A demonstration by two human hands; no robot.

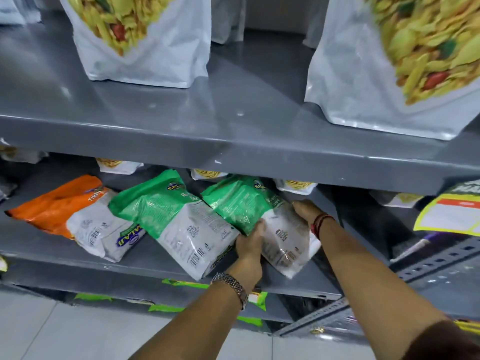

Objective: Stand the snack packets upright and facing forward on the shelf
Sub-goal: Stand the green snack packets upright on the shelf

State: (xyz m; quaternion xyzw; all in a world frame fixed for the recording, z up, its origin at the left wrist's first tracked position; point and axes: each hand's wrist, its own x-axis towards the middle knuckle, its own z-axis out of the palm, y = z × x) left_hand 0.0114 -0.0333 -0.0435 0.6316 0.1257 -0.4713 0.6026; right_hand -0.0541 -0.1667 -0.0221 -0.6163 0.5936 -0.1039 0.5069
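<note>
Three snack packets lie flat, back side up, on the lower grey shelf [135,266]. An orange-and-white packet [65,209] is at the left, a green-and-white packet [168,216] in the middle, and a second green-and-white packet [249,203] at the right. My left hand [250,242] grips the right packet's left edge. On the same packet's right edge, near the top of its white part, rests my right hand [306,209]. Both hands hold this packet, which is tilted on the shelf.
Two large white packets [155,53] [363,81] printed with yellow snack mix stand upright on the upper shelf [233,141]. Small white packets [119,166] stand at the back of the lower shelf. A yellow price label [452,214] hangs at the right. Tiled floor lies below.
</note>
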